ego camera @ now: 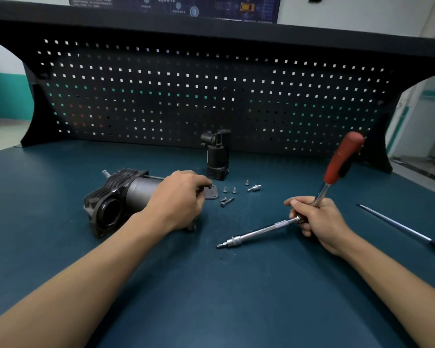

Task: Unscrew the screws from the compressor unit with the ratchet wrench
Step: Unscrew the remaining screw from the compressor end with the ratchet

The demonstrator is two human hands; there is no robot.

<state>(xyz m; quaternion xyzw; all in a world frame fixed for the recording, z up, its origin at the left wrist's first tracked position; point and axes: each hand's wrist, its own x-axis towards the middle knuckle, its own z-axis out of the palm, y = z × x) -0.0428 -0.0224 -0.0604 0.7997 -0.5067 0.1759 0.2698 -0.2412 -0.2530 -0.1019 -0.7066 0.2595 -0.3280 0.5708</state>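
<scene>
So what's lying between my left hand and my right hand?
Head view: loose screws lie between left hand, on the compressor unit, and right hand, plus the ratchet wrench's extension bar.

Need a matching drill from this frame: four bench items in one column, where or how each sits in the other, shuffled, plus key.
1. ratchet wrench
2. compressor unit
3. loose screws
4. screwdriver

A. lies alone near the right edge of the bench
B. on its side, left hand holding it
C. gripped by right hand, red handle up
D. scattered on the bench beside the compressor unit

Pairs: 1-C, 2-B, 3-D, 4-A
</scene>
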